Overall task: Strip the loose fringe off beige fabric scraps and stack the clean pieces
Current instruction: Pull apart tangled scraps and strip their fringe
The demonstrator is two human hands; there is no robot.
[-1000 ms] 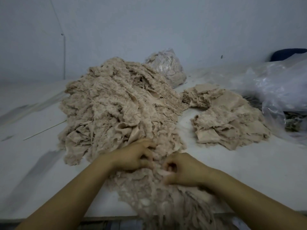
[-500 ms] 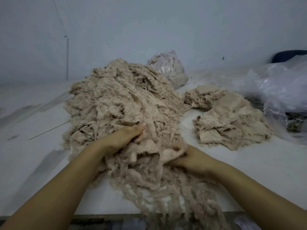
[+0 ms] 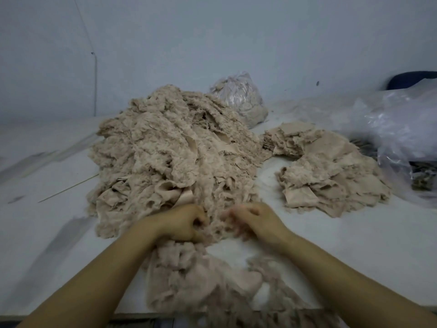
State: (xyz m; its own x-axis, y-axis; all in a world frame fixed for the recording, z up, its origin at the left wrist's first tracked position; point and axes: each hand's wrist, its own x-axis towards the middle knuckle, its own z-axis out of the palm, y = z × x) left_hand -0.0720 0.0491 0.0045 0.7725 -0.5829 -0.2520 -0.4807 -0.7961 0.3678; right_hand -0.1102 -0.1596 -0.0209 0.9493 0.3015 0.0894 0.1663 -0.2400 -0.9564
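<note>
Thin stick (image 3: 68, 189) lies on the table (image 3: 47, 162) toward its left edge, apart from the cloth. Big heap of unstripped fringed scraps (image 3: 170, 157) sits mid-table, its near side touching both hands. Left hand (image 3: 182, 224) is curled into a fist on fringed fabric at the heap's near edge, gripping it. Loose fringe (image 3: 203, 280) trails from under the hands to the table's near edge and hangs over it. Right hand (image 3: 256, 220) just beside the left, motion-blurred, fingers bent; looks like it pinches fringe but cannot tell for sure. Tied clear bag of scraps (image 3: 238, 98) stands behind the heap at the far edge. Stack of clean pieces (image 3: 331, 171) lies right of the heap, well apart from the hands. Crumpled clear plastic (image 3: 402, 129) is at the right edge.

Risks, as a judgement: pulling fringe with the scrap against the heap could drag neighbouring scraps along; overhanging fringe could slide off the near edge; tangled threads may tear unevenly.
</note>
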